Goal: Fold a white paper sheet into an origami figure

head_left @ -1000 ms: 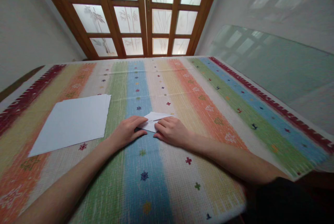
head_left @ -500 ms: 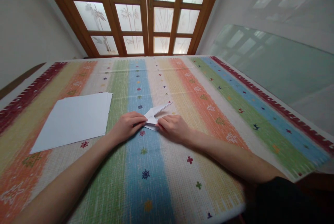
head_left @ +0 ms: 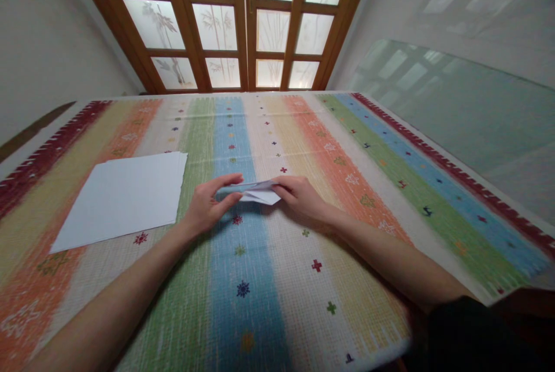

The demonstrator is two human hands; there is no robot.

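Note:
A small piece of folded white paper [head_left: 261, 193] is between my two hands, above the blue and white stripes of the tablecloth. My left hand [head_left: 210, 201] curves around its left end, thumb at the lower side and index finger along the upper side, with a gap between them. At the right end, my right hand [head_left: 301, 196] pinches the paper between thumb and bent fingers. Layers of the fold stand slightly apart near the right thumb. The fingertips behind the paper are hidden.
A stack of white paper sheets [head_left: 124, 198] lies on the left of the table, close to my left forearm. The striped tablecloth [head_left: 243, 326] covers the table. Beyond its far edge stand wooden doors with glass panes [head_left: 247, 25]. A glass panel [head_left: 455, 95] leans along the right wall.
The folded paper has been turned, and its long point no longer sticks out to the upper right. My left fingers have spread apart. My right hand has shifted slightly up and right.

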